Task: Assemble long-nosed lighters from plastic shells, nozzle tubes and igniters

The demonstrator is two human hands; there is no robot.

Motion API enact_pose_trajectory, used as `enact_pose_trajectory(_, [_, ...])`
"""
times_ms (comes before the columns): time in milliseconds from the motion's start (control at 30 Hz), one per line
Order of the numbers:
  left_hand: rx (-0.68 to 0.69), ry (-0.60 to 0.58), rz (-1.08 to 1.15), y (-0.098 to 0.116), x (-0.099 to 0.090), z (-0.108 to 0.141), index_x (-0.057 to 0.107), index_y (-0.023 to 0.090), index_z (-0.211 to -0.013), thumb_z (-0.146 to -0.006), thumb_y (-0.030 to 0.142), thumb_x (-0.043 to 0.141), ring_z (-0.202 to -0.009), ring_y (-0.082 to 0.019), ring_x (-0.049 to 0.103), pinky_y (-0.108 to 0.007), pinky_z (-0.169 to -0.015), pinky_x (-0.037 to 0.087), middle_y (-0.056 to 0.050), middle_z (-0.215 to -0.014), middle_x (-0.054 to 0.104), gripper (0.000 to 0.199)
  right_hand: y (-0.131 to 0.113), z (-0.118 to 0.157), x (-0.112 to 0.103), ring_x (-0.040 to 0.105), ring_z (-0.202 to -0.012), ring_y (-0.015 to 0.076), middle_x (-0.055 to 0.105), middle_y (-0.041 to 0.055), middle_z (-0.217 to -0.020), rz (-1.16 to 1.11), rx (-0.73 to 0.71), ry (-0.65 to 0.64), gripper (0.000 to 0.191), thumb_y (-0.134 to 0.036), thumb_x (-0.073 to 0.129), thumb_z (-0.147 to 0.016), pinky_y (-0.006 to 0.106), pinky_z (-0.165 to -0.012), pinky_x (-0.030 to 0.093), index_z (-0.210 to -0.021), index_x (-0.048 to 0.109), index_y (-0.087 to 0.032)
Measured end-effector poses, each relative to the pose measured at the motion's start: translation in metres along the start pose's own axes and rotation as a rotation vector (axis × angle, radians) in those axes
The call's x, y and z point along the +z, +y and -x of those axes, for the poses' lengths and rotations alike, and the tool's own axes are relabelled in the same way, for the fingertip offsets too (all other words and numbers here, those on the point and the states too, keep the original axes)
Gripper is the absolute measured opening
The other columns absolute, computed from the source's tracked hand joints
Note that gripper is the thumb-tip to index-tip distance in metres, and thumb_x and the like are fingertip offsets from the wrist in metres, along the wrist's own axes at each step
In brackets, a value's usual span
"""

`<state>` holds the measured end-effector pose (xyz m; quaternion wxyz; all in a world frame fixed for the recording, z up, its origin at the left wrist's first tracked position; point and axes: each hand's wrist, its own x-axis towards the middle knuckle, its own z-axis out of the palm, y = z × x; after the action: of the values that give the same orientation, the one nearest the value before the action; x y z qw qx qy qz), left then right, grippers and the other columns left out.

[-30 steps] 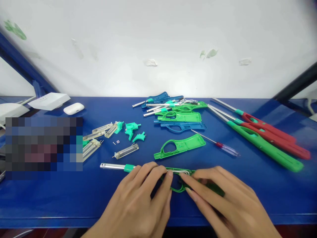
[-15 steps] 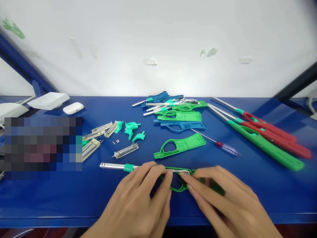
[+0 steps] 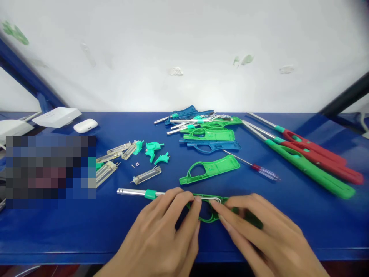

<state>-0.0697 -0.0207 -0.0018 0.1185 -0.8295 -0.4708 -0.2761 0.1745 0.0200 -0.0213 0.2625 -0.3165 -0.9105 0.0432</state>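
Blue table point(image 3: 86, 231), green half-shell point(image 3: 208, 221) with finger loop, looped white wire point(image 3: 216, 199).

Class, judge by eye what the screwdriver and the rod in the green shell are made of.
Screwdriver: handle apparently clear, glossy plastic, being see-through; shaft probably steel, being thin and grey.
Rod: likely polished metal, given its silvery shine; plating over something else cannot be ruled out.
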Motion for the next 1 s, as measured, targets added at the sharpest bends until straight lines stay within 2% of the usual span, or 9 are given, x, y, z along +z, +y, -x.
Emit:
enact_pose_trajectory(333, [0.014,0.008,0.005,-0.0016,0.0011,0.0016,0.077,0.014,-0.119,-0.107,0.017,0.047,-0.11,-0.028,0.077,-0.042,-0.09,0.067,-0.009,-0.115,0.08,0.032,-0.0019,-0.0015,-0.003,0.071,-0.098,0.0186,0.069,0.0065,-0.11,0.015,0.005,-0.001,0.036,-0.023,0.04,-0.116,0.034,-0.086,0.066,-0.141,0.066,-0.025])
enact_pose_trajectory(467, [0.015,-0.034,-0.009,-0.0016,-0.0012,0.0007,0.077,0.013,-0.121,-0.109,0.018,0.043,-0.113,-0.03,0.076,-0.044,-0.092,0.067,-0.01,-0.118,0.08,0.036,-0.0009,-0.0006,-0.0016,0.072,-0.105,0.0193,0.07,0.0072,-0.113,0.05,-0.004,-0.003,0.04,-0.023,0.036,-0.117,0.034,-0.089,0.066,-0.145,0.064,-0.026])
enact_pose_trajectory(567, [0.039,-0.039,-0.031,-0.0019,-0.0022,0.0009,0.077,0.013,-0.124,-0.109,0.017,0.044,-0.115,-0.03,0.076,-0.044,-0.093,0.067,-0.009,-0.121,0.08,0.036,0.0008,0.0008,-0.0006,0.072,-0.109,0.0206,0.07,0.0074,-0.116,0.049,0.018,0.01,0.039,-0.022,0.04,-0.115,0.035,-0.091,0.066,-0.146,0.064,-0.027])
enact_pose_trajectory(667, [0.058,-0.024,-0.051,-0.002,-0.0016,0.0028,0.077,0.015,-0.125,-0.109,0.017,0.044,-0.115,-0.028,0.077,-0.042,-0.092,0.068,-0.008,-0.124,0.08,0.037,0.0019,0.001,-0.0004,0.073,-0.106,0.0208,0.071,0.0067,-0.116,0.03,0.041,-0.005,0.038,-0.023,0.044,-0.114,0.035,-0.089,0.066,-0.145,0.065,-0.029])
enact_pose_trajectory(800, [0.05,-0.034,-0.052,-0.0024,0.0015,0.0025,0.077,0.014,-0.125,-0.109,0.018,0.044,-0.115,-0.029,0.077,-0.043,-0.091,0.069,-0.009,-0.123,0.08,0.037,0.0013,0.0016,0.0001,0.073,-0.107,0.0214,0.072,0.0069,-0.116,0.045,0.023,-0.018,0.041,-0.02,0.042,-0.114,0.035,-0.09,0.066,-0.147,0.064,-0.029])
enact_pose_trajectory(1000, [0.043,-0.073,-0.049,-0.0018,0.0,0.0008,0.076,0.014,-0.126,-0.11,0.016,0.04,-0.117,-0.029,0.075,-0.043,-0.093,0.067,-0.01,-0.125,0.079,0.04,0.0004,-0.0035,-0.0007,0.075,-0.106,0.0213,0.076,0.0066,-0.114,0.094,-0.005,0.055,0.035,-0.026,0.044,-0.115,0.036,-0.086,0.066,-0.141,0.068,-0.025])
